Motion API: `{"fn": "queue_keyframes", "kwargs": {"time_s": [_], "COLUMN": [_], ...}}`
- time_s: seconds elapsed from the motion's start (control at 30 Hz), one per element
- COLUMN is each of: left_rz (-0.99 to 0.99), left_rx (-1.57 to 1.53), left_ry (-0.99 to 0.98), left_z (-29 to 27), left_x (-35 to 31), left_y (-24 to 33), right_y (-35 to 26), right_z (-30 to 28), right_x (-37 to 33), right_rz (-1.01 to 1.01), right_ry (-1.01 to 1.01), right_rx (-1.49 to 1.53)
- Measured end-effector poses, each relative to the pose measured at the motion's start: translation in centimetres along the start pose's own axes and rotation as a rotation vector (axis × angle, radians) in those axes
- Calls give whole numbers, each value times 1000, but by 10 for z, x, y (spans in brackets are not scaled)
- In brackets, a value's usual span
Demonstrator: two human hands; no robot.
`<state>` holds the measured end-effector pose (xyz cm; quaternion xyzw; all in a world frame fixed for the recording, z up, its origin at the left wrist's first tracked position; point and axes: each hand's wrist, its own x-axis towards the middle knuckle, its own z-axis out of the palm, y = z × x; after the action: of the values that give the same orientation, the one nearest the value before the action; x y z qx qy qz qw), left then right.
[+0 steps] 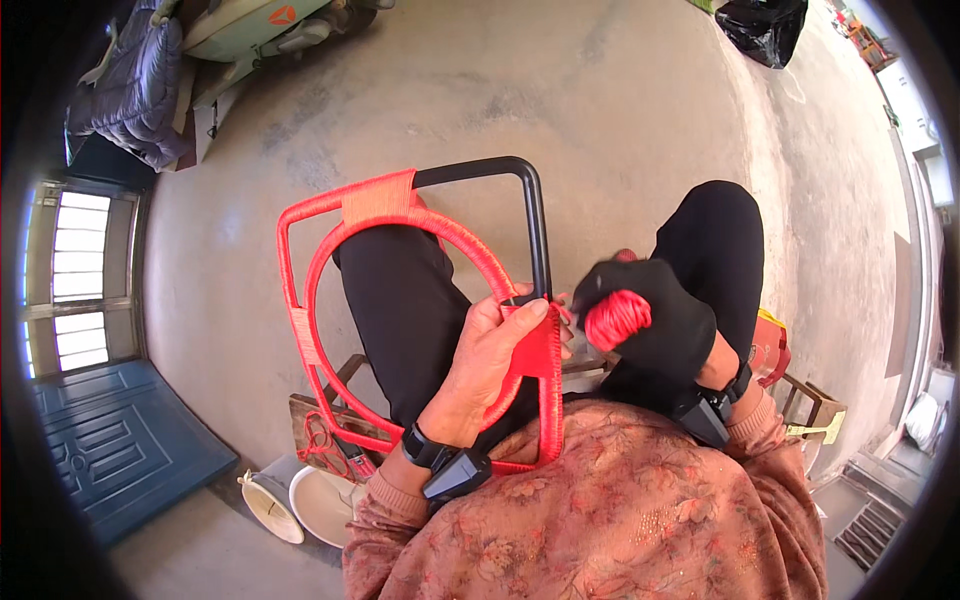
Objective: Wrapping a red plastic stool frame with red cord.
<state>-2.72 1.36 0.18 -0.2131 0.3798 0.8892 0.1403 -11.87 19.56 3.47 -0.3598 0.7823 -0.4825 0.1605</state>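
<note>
A squared metal frame (480, 172) with a ring (462, 238) inside it rests over my left thigh. Red cord is wound tightly over the ring and most of the frame; the upper right corner shows bare black bar. My left hand (478, 345), bare, grips the frame's right side where the ring meets it, thumb on top beside a red wrapped patch (538, 350). To the right, my right hand (672, 325) wears a black glove and is closed around a red cord bundle (618, 320). The cord's run between bundle and frame is hard to make out.
Red-handled scissors (318, 440) lie on a wooden stool at my left, above white buckets (272, 505). A blue door panel (130, 430) is at far left. A scooter (260, 30) and quilted cover (135, 100) stand upper left; a black bag (765, 30) sits upper right.
</note>
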Motion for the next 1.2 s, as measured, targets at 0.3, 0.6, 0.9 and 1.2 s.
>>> {"fn": "queue_keyframes", "kwargs": {"time_s": [0.3, 0.6, 0.9, 1.2], "left_rz": [-44, -37, -6, 9], "left_rx": [94, 55, -12, 54], "left_ry": [-65, -51, 8, -71], "left_z": [-2, 0, 1, -1], "left_x": [-1, 1, 3, 4], "left_y": [8, 7, 5, 6], "right_y": [5, 11, -3, 1], "right_z": [-3, 3, -6, -7], "right_x": [12, 16, 10, 16], "right_rz": [-13, -91, -299, -120], "right_ry": [-32, -44, -108, -74], "right_rx": [234, 116, -369, -46]}}
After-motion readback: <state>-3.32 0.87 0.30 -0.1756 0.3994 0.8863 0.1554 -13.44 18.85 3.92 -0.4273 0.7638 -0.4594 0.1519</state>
